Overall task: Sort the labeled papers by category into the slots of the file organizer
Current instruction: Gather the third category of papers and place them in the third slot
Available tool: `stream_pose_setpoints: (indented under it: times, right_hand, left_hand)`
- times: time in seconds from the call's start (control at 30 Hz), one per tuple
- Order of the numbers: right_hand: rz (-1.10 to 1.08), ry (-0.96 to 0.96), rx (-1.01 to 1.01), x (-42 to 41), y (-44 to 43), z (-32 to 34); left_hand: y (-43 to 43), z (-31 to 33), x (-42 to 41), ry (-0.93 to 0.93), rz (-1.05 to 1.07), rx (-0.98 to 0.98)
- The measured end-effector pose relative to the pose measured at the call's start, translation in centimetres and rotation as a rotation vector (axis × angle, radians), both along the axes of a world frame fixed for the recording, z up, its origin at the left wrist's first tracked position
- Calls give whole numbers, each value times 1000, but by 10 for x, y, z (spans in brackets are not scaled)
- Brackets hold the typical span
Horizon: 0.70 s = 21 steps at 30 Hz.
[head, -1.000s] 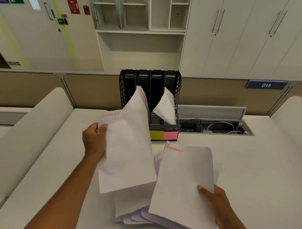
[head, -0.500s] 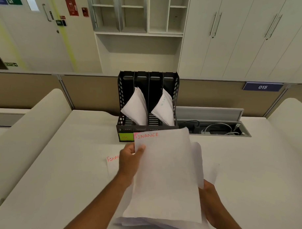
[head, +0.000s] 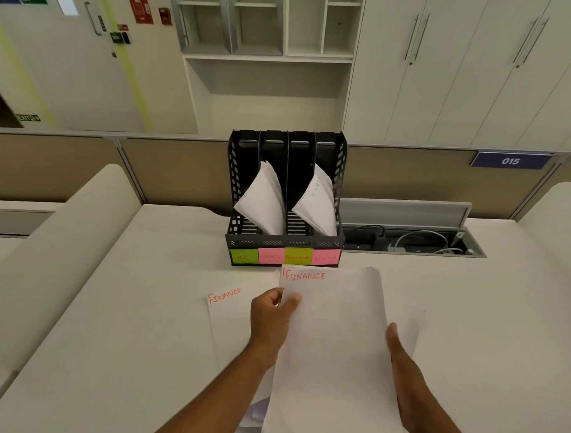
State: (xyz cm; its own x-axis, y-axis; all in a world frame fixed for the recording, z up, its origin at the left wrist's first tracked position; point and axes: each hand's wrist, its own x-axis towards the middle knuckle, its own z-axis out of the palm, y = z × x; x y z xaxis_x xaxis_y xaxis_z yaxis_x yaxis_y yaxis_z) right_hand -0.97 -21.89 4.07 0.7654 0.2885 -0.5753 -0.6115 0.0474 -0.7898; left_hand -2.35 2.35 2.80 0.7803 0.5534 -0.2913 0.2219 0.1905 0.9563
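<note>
White paper sheets marked FINANCE in red [head: 334, 347] are held above the pale desk [head: 129, 308], just before the black four-slot file organizer [head: 286, 200]. The left hand [head: 271, 316] pinches their upper left edge — the right hand [head: 399, 353] grips the right edge. Another FINANCE sheet [head: 229, 311] lies flat at left.

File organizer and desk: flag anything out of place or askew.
One FINANCE sheet lies loose and skewed on the desk, apart from the stack both hands hold. The organizer's FINANCE slot is empty. Filed papers lean diagonally.
</note>
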Motion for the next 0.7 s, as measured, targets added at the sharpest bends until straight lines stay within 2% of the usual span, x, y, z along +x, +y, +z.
stream_pose_setpoints:
  times: [0.17,0.27,0.33,0.43,0.53,0.7]
  right_hand:
    - [112,-191,-130,0,5,-13]
    - [64,-185,-155,3,6,-20]
    - [44,-177,-172,8,5,-27]
    - [36,-177,-194,9,4,-27]
    - [19,-180,-203,10,3,-27]
    - [4,-204,-234,10,5,-28]
  left_hand:
    - [10,-8,3,-23,52,14]
    - [36,-23,2,3,206,248]
    - [63,-41,-4,98,320,424]
    - [105,-66,-11,378,385,554]
    - [136,-77,-11,557,328,589]
    - [156,-81,-4,681,225,660]
